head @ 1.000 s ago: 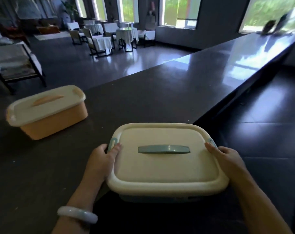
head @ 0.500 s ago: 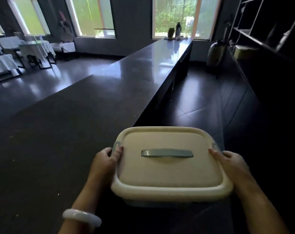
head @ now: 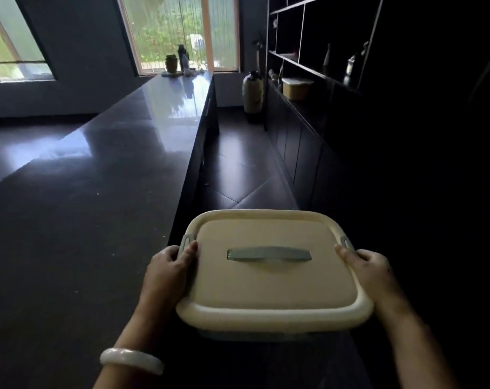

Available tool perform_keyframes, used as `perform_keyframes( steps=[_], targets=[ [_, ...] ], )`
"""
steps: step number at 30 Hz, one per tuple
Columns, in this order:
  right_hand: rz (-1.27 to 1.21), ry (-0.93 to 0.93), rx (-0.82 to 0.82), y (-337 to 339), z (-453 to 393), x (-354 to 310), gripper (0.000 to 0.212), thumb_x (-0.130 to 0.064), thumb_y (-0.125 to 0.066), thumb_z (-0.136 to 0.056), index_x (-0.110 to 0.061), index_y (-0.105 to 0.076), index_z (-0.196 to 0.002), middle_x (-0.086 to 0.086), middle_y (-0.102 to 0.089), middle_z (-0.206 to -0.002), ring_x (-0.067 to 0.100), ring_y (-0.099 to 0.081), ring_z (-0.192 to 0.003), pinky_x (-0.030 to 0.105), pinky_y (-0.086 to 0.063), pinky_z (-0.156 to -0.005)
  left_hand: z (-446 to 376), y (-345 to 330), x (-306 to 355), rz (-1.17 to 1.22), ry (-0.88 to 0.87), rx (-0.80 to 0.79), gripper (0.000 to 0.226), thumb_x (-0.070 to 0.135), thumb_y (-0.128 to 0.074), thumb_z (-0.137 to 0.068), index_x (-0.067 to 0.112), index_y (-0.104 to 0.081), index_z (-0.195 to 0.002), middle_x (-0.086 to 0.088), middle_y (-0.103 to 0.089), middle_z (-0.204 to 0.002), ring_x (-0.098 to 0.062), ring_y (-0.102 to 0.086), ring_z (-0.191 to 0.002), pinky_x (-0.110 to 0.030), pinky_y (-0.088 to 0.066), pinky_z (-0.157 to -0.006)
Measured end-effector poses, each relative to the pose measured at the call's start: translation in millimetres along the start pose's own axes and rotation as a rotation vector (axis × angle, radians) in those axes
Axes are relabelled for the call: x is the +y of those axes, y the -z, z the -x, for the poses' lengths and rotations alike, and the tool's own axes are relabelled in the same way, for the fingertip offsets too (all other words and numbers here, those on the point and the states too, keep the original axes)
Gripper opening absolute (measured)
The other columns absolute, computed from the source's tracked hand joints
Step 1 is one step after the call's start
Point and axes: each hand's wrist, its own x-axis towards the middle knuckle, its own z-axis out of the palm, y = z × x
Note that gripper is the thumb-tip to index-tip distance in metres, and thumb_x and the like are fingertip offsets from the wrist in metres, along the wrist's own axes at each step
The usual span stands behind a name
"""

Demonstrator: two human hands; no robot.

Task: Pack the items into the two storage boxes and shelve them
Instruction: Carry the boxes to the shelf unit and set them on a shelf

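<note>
- A person is carrying a cream, square plastic storage box (head: 274,272) with a grey-green lid handle (head: 269,254), level and at waist height, just off the edge of the long, dark, glossy counter (head: 103,197).
- The left hand (head: 169,269) and right hand (head: 370,268) are gripping opposite sides of the box, thumbs lying on the lid's rim and fingers curling under it; each grip is closing beside a grey side latch (head: 187,240), which is likely keeping the load balanced and the lid pressed down.
- The lid is sitting fully on, so whatever the box is holding is hidden.
- A white bangle (head: 131,360) is circling the left wrist.
- The head view is facing a dark wall of open shelving (head: 302,56), apparently where the box is heading.
- A second lidded tub with a yellowish body (head: 295,88) is already resting on the ledge there, though in the gloom it cannot be confirmed as the other storage box.
</note>
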Motion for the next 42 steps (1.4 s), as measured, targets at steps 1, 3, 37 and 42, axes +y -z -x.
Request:
perform_keyframes(
  steps=[1, 3, 37, 42],
  targets=[
    [-0.017, -0.017, 0.017, -5.0, -11.6, -3.7, 0.046, -0.023, -0.067, -0.087, 0.022, -0.057, -0.089, 0.033, -0.062, -0.076, 0.03, -0.055, -0.063, 0.034, -0.043, -0.054, -17.7, -4.8, -0.2, 0.021, 0.001, -0.018, 0.048, 0.038, -0.06, -0.093, -0.005, -0.062, -0.073, -0.022, -0.06, -0.064, -0.022, -0.05, -0.058, -0.04, -0.04, -0.057],
    [-0.029, -0.044, 0.034, -15.9, -38.8, -14.0, 0.047, -0.023, -0.068, -0.087, 0.023, -0.056, -0.089, 0.032, -0.061, -0.075, 0.031, -0.055, -0.062, 0.035, -0.043, -0.054, -54.2, -17.0, -1.5, 0.041, 0.019, -0.052, 0.049, 0.039, -0.061, -0.093, -0.005, -0.061, -0.07, -0.016, -0.056, -0.058, -0.022, -0.049, -0.057, -0.039, -0.038, -0.056],
    [-0.125, 0.004, 0.158, -285.6, -723.9, -219.3, 0.045, -0.019, -0.069, -0.087, 0.024, -0.056, -0.089, 0.025, -0.059, -0.07, 0.027, -0.054, -0.058, 0.03, -0.042, -0.048, -813.8, -244.6, 82.9, 0.15, -0.058, -0.17, 0.044, 0.038, -0.064, -0.091, 0.005, -0.056, -0.062, 0.0, -0.048, -0.052, -0.014, -0.043, -0.051, -0.033, -0.033, -0.052],
    [-0.133, -0.034, 0.229, -307.6, -805.5, -242.0, 0.042, -0.017, -0.07, -0.085, 0.023, -0.059, -0.086, 0.02, -0.059, -0.063, 0.021, -0.053, -0.043, 0.016, -0.036, -0.031, -913.4, -285.8, 100.5, 0.198, -0.047, -0.257, 0.044, 0.038, -0.064, -0.091, 0.011, -0.053, -0.057, 0.003, -0.046, -0.05, -0.015, -0.042, -0.05, -0.034, -0.032, -0.051]
  ],
)
